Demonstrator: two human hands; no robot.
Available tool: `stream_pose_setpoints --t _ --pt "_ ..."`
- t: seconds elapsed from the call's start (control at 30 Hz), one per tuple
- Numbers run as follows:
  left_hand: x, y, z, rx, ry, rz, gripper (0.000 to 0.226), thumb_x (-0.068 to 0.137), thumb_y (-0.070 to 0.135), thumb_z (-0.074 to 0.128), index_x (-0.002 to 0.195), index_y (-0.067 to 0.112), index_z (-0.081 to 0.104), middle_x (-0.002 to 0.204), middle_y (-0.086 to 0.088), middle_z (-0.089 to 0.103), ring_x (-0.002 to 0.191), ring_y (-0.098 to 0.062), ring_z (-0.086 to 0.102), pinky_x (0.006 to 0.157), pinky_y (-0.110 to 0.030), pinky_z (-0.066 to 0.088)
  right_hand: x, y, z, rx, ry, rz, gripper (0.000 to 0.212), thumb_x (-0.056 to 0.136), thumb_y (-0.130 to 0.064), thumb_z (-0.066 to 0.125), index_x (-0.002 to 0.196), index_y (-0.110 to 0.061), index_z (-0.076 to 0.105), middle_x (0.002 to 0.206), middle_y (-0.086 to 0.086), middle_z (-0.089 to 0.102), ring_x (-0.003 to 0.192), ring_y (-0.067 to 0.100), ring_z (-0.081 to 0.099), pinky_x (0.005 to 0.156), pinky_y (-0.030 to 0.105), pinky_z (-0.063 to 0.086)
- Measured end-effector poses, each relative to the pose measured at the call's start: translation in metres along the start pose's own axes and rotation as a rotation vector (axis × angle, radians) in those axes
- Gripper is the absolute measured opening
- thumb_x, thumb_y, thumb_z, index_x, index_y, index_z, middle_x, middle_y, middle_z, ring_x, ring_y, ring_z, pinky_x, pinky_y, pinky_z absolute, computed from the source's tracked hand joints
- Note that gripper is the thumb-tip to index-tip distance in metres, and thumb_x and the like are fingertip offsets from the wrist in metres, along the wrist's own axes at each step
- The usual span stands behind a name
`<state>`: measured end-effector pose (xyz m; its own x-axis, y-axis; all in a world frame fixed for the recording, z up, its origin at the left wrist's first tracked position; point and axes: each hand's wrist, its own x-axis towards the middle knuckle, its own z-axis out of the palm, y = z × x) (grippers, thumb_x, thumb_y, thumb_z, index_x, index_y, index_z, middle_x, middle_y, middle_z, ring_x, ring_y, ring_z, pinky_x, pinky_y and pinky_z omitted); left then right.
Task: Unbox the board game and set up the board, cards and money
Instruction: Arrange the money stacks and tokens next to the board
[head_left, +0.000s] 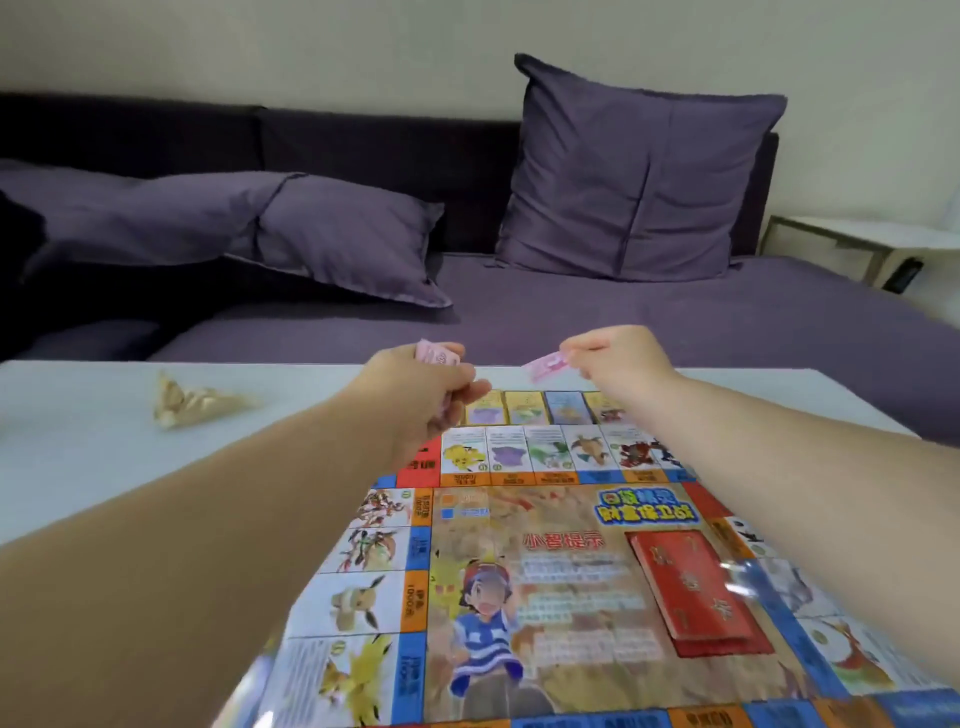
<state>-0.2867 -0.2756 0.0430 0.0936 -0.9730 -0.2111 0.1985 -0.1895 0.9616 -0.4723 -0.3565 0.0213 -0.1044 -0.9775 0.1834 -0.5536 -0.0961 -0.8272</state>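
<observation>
Two arms in shot, both uncovered | left forearm (208, 519) bare all the way to the frame edge | left hand (421, 395) bare | right forearm (805, 467) bare too | right hand (618, 364) bare | picture soft, finger detail unreadable

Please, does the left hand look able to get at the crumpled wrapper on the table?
Probably yes: only bare table lies between the left hand and the crumpled wrapper. But that hand grips a wad of pink notes, so it may need to set them down first.
</observation>
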Motion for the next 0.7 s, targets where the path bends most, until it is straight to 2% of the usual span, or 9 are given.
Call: stream_pose_setpoints --t 0.07,0.13,0.3,0.43,0.5,0.6,0.7 --pt "0.009 0.000 -0.015 -0.003 0.020 0.008 0.015 0.090 -0.001 0.056 0.097 0.012 0.059 0.084 -0.008 0.064 0.051 -0.005 0.065 0.041 -0.014 0.044 0.019 0.005 0.017 -0.049 0.020 -0.008 0.021 0.090 -0.011 0.060 0.106 -0.009 0.072 0.116 0.005 0.068 0.104 0.018 0.061 0.083 0.023 0.044" --pt "0.014 -0.003 -0.029 -0.009 0.043 0.003 0.014 0.090 0.000 0.057 0.097 0.012 0.060 0.087 -0.009 0.064 0.053 -0.005 0.065 0.043 -0.014 0.046 0.035 0.009 0.029 -0.138 0.032 -0.007 0.022 0.089 -0.009 0.058 0.104 -0.003 0.072 0.117 0.010 0.067 0.111 0.025 0.060 0.087 0.031 0.048" --pt "0.019 -0.014 -0.047 0.004 0.096 -0.030 0.016 0.090 0.002 0.057 0.102 0.011 0.061 0.091 -0.009 0.066 0.052 -0.005 0.065 0.044 -0.014 0.048 0.057 0.030 0.043 -0.456 -0.093 0.016 0.019 0.087 -0.020 0.060 0.097 -0.013 0.074 0.107 0.005 0.070 0.100 0.026 0.062 0.089 0.037 0.051" --pt "0.022 -0.017 -0.046 -0.041 0.112 -0.037 0.010 0.091 0.005 0.057 0.098 0.011 0.060 0.089 -0.008 0.066 0.051 -0.006 0.066 0.044 -0.014 0.048 0.061 0.037 0.047 -0.560 -0.099 0.027 0.019 0.087 -0.031 0.061 0.094 -0.018 0.074 0.101 0.002 0.070 0.096 0.025 0.062 0.091 0.038 0.050" --pt "0.021 -0.015 -0.045 -0.091 0.110 -0.047 0.007 0.093 0.010 0.056 0.099 0.007 0.059 0.086 -0.008 0.068 0.054 -0.008 0.068 0.044 -0.015 0.049 0.060 0.036 0.044 -0.588 -0.104 0.015 0.020 0.088 -0.029 0.058 0.097 -0.021 0.073 0.109 0.001 0.069 0.102 0.027 0.059 0.094 0.040 0.048" --pt "0.015 -0.009 -0.045 -0.168 0.085 -0.092 0.013 0.096 0.010 0.047 0.093 0.003 0.058 0.083 -0.011 0.071 0.065 -0.013 0.070 0.048 -0.020 0.051 0.054 0.028 0.038 -0.549 -0.125 -0.045 0.027 0.092 -0.017 0.053 0.110 -0.028 0.070 0.126 -0.002 0.061 0.117 0.027 0.053 0.103 0.043 0.041" --pt "0.000 -0.002 -0.049 -0.239 0.046 -0.103 0.021 0.096 0.000 0.037 0.108 0.001 0.054 0.090 -0.016 0.070 0.066 -0.018 0.072 0.048 -0.022 0.053 0.031 -0.001 0.031 -0.437 -0.165 -0.138 0.028 0.094 -0.017 0.050 0.113 -0.028 0.068 0.128 -0.006 0.060 0.120 0.021 0.052 0.105 0.040 0.038"
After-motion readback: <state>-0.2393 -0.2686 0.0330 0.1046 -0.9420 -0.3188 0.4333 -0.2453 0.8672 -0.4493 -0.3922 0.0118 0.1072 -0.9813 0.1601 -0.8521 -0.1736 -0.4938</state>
